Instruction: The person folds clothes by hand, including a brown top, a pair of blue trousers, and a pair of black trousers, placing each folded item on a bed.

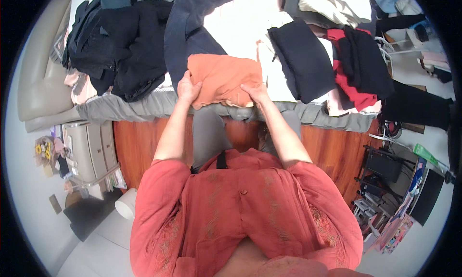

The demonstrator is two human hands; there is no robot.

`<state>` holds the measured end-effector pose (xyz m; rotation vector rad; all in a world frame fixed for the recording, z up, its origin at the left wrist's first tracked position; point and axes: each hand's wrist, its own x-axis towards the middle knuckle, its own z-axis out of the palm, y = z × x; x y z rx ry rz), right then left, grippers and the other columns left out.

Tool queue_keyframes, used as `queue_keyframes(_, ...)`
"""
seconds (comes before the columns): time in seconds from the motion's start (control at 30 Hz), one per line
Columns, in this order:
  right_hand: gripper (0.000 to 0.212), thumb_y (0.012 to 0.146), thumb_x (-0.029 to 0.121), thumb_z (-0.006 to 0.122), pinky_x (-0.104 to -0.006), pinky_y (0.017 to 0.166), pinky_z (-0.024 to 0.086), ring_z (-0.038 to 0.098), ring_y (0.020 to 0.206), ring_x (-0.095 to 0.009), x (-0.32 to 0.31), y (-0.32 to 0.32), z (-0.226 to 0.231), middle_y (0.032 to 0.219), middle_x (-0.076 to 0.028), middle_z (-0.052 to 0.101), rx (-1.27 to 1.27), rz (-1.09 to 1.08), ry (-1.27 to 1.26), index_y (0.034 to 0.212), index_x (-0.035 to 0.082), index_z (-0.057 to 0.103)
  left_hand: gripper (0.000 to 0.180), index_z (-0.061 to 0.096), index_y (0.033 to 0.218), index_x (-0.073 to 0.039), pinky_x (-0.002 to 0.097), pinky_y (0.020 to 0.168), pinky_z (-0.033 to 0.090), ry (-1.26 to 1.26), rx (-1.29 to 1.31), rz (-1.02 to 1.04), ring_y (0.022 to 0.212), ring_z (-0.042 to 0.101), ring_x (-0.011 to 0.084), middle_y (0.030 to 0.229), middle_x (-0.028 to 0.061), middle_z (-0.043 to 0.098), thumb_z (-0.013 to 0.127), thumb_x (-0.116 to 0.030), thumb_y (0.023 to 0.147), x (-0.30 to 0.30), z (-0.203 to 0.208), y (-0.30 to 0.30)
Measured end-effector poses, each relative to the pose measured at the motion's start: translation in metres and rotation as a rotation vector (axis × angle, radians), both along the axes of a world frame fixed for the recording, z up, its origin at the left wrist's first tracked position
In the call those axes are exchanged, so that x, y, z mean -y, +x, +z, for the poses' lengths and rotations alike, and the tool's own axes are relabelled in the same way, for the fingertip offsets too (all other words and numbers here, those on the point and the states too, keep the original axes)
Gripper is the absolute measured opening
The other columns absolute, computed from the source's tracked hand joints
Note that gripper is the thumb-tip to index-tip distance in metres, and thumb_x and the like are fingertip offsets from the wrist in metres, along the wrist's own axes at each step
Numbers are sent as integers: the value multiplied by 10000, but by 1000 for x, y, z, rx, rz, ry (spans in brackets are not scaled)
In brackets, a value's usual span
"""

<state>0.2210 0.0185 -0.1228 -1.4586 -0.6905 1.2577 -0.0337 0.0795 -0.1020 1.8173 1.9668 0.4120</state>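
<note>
One orange garment (222, 80), longest left-to-right

Reddish wood floor (332, 142), pale wall (29, 181), cream cabinet (98, 149) near a brightly lit bed (144, 109).

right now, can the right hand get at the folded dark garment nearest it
Probably yes: nothing covers the folded dark garment, though the right hand would first have to release the orange cloth.

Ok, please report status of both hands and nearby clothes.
Left hand, right hand: gripping opposite sides of folded orange cloth. Folded dark garment close at right. Nothing blocking the hands.
</note>
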Motion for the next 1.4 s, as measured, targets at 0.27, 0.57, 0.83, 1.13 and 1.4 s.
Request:
queue_keyframes(0.27,534,802,127,723,-331,990,430,566,1122,-202,36,54,98,1239,-112,596,-291,342,-86,1271,-30,523,460,547,1241,4,342,933,489,-430,959,65,1063,626,213,1157,112,652,687,-128,823,15,31,-17)
queue_keyframes(0.57,613,806,110,729,-332,1013,422,534,1187,-192,67,159,177,1313,-102,542,-312,-107,198,1349,16,458,476,518,1277,14,314,908,498,-399,1139,-382,1043,610,166,1173,103,628,672,-169,866,-68,176,141)
queue_keyframes(0.83,592,868,147,695,-296,898,491,610,1034,-175,49,194,55,1235,-90,593,-197,-419,39,1380,36,420,610,441,1337,-8,403,979,441,231,309,-275,1151,552,328,1239,231,554,671,-284,843,-117,120,261)
queue_keyframes(1.13,385,901,127,622,-294,803,503,601,962,-168,85,203,107,1074,-123,613,758,-522,113,1240,-30,527,542,427,1345,-39,432,943,453,373,277,-375,1105,555,348,1266,223,497,620,-242,881,-53,57,193)
queue_keyframes(1.4,414,872,116,644,-404,991,404,537,1124,-330,17,159,173,1209,-185,568,1279,-288,517,1257,9,539,559,440,1339,-92,425,998,429,172,349,-341,1185,502,368,1318,212,464,653,-245,845,-22,44,154)
